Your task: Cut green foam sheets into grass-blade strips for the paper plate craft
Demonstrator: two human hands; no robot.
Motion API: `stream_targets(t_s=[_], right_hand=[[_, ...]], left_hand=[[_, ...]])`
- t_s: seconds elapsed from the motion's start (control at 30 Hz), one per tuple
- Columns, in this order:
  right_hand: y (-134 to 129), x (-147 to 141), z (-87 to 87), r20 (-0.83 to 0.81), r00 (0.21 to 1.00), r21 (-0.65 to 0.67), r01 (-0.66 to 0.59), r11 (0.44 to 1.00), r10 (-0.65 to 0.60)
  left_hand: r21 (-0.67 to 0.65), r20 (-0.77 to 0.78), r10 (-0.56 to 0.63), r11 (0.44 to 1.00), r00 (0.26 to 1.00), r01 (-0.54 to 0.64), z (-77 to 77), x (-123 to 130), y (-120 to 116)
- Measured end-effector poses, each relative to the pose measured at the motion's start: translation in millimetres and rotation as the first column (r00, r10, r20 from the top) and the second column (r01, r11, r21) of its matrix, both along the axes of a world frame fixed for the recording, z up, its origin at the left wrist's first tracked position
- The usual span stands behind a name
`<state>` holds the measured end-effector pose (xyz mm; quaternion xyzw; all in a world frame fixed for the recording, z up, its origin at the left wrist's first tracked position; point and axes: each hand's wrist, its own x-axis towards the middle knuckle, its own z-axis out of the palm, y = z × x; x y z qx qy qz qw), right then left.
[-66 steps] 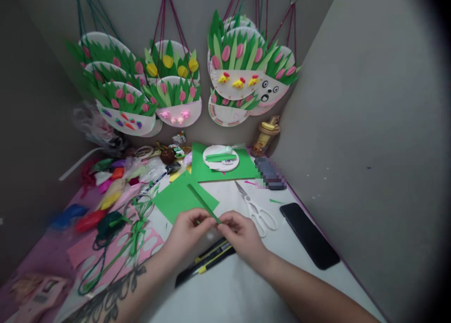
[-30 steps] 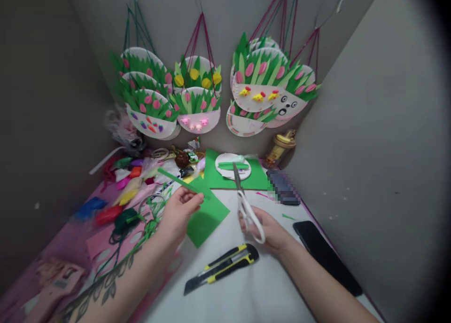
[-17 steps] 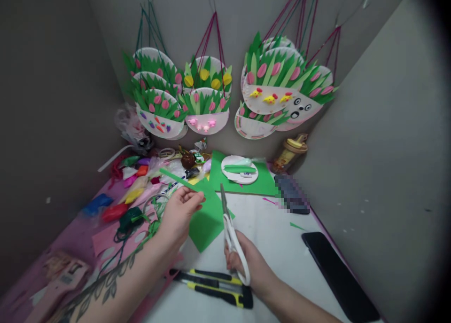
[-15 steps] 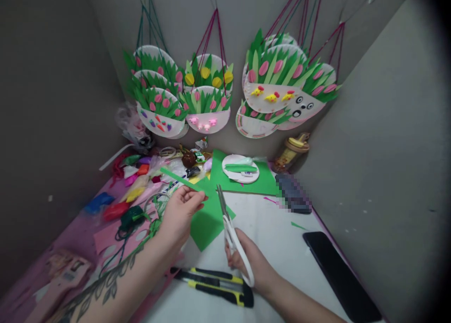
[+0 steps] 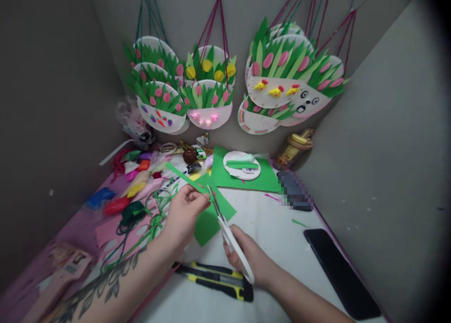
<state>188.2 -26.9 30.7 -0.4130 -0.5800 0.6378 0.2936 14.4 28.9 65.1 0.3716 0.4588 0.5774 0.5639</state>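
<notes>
A narrow strip of green paper [image 5: 181, 172] is pinched in my left hand [image 5: 188, 210], its long end sticking out up and to the left. My right hand [image 5: 243, 252] grips white-handled scissors [image 5: 229, 236] by the loops. Their blades point up and left, with the tips close beside my left fingertips and the strip's near end; whether they touch the paper I cannot tell. Below both hands a larger green paper sheet [image 5: 211, 222] lies on the white table surface [image 5: 278, 248]. A black-and-yellow utility knife [image 5: 214, 278] rests nearer to me.
Along the left lie colourful clay packets [image 5: 118, 205], pink paper [image 5: 107, 229] and green scraps. At the back a white paper plate [image 5: 230, 172] sits on green card [image 5: 271, 184]. Two dark phone-like objects, one black slab [image 5: 341, 273], lie right. Paper-plate baskets [image 5: 211, 116] hang on the wall.
The scissors have moved up and left, bringing their tips closer to my left fingers. My left hand still pinches the green strip. The view has shifted slightly.
</notes>
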Motion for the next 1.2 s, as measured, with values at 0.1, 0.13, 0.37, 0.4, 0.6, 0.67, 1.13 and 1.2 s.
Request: stream_targets(t_s=[0.1, 0.13, 0.37, 0.4, 0.6, 0.67, 1.13, 1.2], right_hand=[[0.7, 0.6, -1.4, -0.006, 1.000, -0.002, -0.013, 1.000, 0.013], [0.8, 0.8, -2.5, -0.009, 1.000, -0.004, -0.014, 1.000, 0.014], [2.1, 2.2, -6.8, -0.009, 1.000, -0.012, -0.015, 1.000, 0.015], [2.3, 2.1, -6.3, -0.010, 1.000, -0.012, -0.016, 1.000, 0.016], [2.3, 1.5, -4.2, -0.008, 1.000, -0.013, -0.012, 1.000, 0.011], [2.5, 1.6, -4.3, -0.015, 1.000, -0.020, -0.013, 1.000, 0.013], [6.1, 9.9, -6.1, 0.012, 1.000, 0.009, 0.015, 1.000, -0.015], [7.0, 11.3, -3.1, 0.031, 0.999, 0.020, 0.016, 1.000, -0.017]], left_hand=[[0.002, 0.009, -0.005, 1.000, 1.000, 0.005, -0.5, 0.4, 0.7], [0.004, 0.013, -0.006, 1.000, 1.000, 0.006, -0.6, 0.6, 0.9], [0.013, -0.022, 0.000, 1.000, 1.000, 0.000, -2.8, 0.4, 0.1], [0.014, -0.028, 0.005, 1.000, 1.000, -0.004, -3.1, 0.3, -0.2], [0.014, -0.083, 0.033, 0.999, 0.996, -0.032, -3.1, 0.5, -0.9], [0.011, -0.092, 0.038, 0.999, 0.995, -0.037, -2.5, 0.7, -1.0], [0.038, -0.141, -0.029, 0.999, 0.990, 0.034, 7.5, -4.1, 5.0], [0.034, -0.158, -0.028, 0.999, 0.987, 0.034, 9.3, -5.9, 6.8]])
